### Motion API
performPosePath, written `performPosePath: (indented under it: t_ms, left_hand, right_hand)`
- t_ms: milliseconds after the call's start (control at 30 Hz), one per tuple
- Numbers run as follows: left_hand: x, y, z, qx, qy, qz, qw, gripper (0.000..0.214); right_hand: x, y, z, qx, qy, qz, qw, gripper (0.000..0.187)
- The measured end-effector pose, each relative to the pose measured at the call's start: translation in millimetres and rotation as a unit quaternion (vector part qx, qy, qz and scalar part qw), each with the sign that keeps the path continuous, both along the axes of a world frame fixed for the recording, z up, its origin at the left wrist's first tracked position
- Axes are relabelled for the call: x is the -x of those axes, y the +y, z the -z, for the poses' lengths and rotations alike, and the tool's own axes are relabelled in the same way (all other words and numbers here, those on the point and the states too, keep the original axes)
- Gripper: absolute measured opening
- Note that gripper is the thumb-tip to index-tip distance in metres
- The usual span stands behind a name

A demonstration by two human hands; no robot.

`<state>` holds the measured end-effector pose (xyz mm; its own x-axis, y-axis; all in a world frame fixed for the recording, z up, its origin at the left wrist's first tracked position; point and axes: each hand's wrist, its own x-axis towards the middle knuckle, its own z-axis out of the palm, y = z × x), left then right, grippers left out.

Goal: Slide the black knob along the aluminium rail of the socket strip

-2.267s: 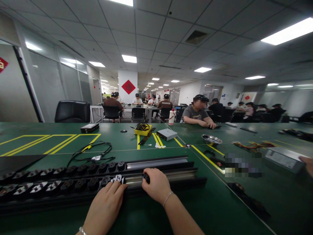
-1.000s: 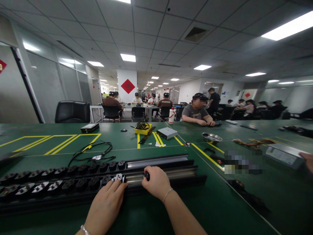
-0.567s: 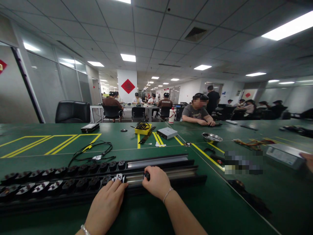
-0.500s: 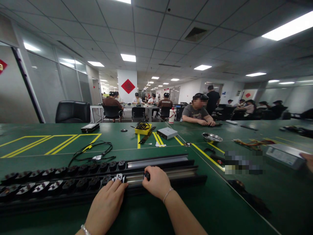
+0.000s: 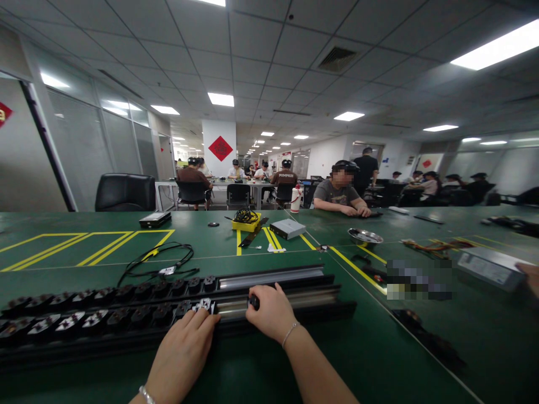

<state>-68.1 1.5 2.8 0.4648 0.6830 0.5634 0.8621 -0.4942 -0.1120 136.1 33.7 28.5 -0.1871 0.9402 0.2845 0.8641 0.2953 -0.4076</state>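
Two long black rails lie side by side across the green table; the far rail and the near rail both have a bare metallic channel at their right end. Rows of black socket modules, some with silvery plates, fill their left part. My left hand lies over the near rail with its fingers bent together at the last socket module, whose front they hide. Over the same channel, to the right, my right hand pinches a small black part, mostly covered by the fingers.
A looped black cable lies behind the rails. Farther back are a yellow box, a grey box and a metal bowl. A power supply is at right, near another person's hand. A co-worker sits opposite.
My right hand has shifted very slightly, and one of its fingers now sticks up a little. My left hand and the rails stay in place.
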Motion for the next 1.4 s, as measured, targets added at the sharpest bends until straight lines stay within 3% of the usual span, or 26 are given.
performPosePath:
  t_ms: [633, 1067, 1400]
  left_hand:
    - [-1.5, -0.2, -2.3, 0.007, 0.0, -0.001, 1.0, 0.027]
    - [-1.0, -0.8, -1.8, 0.007, -0.003, -0.001, 1.0, 0.026]
    - [-0.9, 0.5, -0.6, 0.001, 0.008, -0.007, 1.0, 0.026]
  right_hand:
    - [-0.3, 4.3, 5.5, -0.032, -0.013, -0.002, 0.999, 0.017]
    - [-4.7, 4.2, 1.7, -0.011, -0.011, -0.031, 0.999, 0.017]
    - [-3.5, 2.8, 3.4, -0.02, -0.031, 0.0, 0.999, 0.02]
